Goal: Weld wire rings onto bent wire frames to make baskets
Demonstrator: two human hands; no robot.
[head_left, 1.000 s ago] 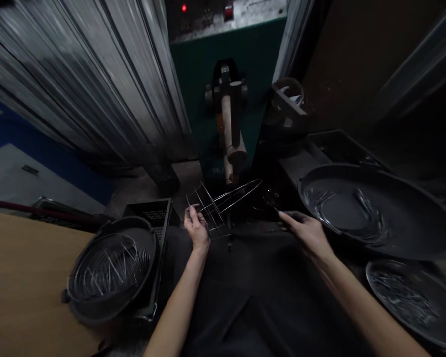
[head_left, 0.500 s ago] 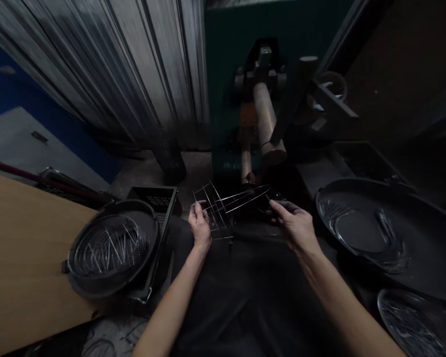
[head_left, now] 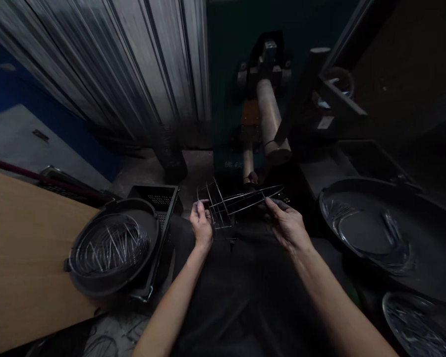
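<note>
A thin metal wire rack (head_left: 220,204) with crossing bars and a long, narrow loop stretches between my hands. My left hand (head_left: 201,223) is closed on its left side, thumb up. At the loop's near edge, my right hand (head_left: 284,220) pinches the wire between thumb and fingers. Just beyond the rack, a machine's lower rod (head_left: 248,163) and thicker upper cylinder (head_left: 273,121) point towards me. Dimness hides the loop's far end and the fingertips of my right hand in part.
On the left, a black basin (head_left: 152,258) of wire rings (head_left: 111,243) rests on a dark crate (head_left: 173,196). To the right stands a large black tub (head_left: 431,238) with bent wires (head_left: 390,258). Below it, a bowl (head_left: 386,302) holds small metal pieces.
My right hand has shifted slightly left along the loop, whose far end now reaches past it. The rack has moved slightly right. My head view has turned a little.
</note>
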